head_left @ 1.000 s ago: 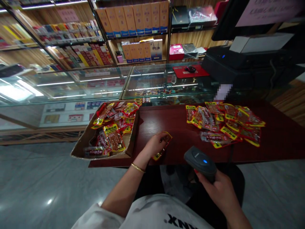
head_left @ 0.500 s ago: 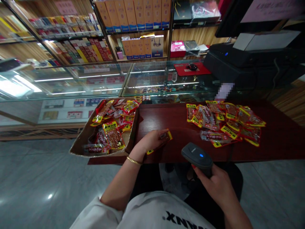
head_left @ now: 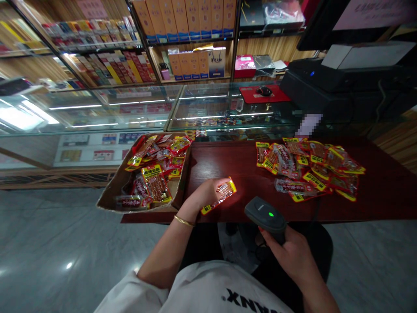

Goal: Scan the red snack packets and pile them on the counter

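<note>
My left hand [head_left: 210, 192] grips a red and yellow snack packet [head_left: 224, 194] just above the dark red tabletop [head_left: 221, 158]. Bright light falls on the packet. In my right hand [head_left: 295, 250] is a dark barcode scanner [head_left: 265, 214], its lamp lit green and its head pointing left toward the packet. Left of my left hand stands an open cardboard box [head_left: 109, 195] with several similar snack packets [head_left: 156, 182] in it. A loose pile of snack packets [head_left: 312, 161] lies on the right part of the table.
Glass display counters [head_left: 130, 108] run behind the table. A black mouse [head_left: 263, 91] rests on a red mouse pad [head_left: 282, 93]. Dark equipment [head_left: 345, 98] with a white box [head_left: 365, 55] on top stands at the back right. Shelves with boxed goods [head_left: 189, 19] line the wall.
The scanner has shifted slightly left, and its lamp has turned from blue to green. The packet in my left hand is now brightly lit. Both hands keep their hold.
</note>
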A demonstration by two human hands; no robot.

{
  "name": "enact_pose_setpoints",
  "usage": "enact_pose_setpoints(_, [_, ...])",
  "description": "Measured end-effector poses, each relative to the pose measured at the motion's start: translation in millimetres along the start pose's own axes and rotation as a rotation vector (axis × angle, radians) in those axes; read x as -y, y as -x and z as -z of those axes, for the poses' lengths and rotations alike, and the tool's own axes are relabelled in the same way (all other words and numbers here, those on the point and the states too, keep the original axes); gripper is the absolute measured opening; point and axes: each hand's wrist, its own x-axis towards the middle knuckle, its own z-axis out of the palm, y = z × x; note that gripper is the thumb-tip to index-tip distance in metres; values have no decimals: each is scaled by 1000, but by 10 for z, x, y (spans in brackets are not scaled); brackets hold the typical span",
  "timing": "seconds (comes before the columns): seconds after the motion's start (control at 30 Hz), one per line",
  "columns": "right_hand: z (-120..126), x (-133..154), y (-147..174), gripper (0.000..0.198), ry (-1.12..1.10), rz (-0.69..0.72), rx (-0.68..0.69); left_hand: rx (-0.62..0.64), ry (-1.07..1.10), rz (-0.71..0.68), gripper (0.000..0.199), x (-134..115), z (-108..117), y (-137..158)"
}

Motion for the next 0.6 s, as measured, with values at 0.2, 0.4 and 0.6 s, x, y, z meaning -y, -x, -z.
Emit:
enact_pose_setpoints(0.2, [26, 19, 8, 30, -35, 27, -37, 6, 181, 31, 63, 63, -110, -130])
enact_pose_setpoints(0.4, [110, -96, 83, 30, -92, -22, -139, -102, 699, 133, 77, -289, -483, -735])
enact_pose_setpoints(0.6, [172, -260, 178, 33, -80, -91, -219, -60, 860, 62, 62, -1096, -1009, -1757])
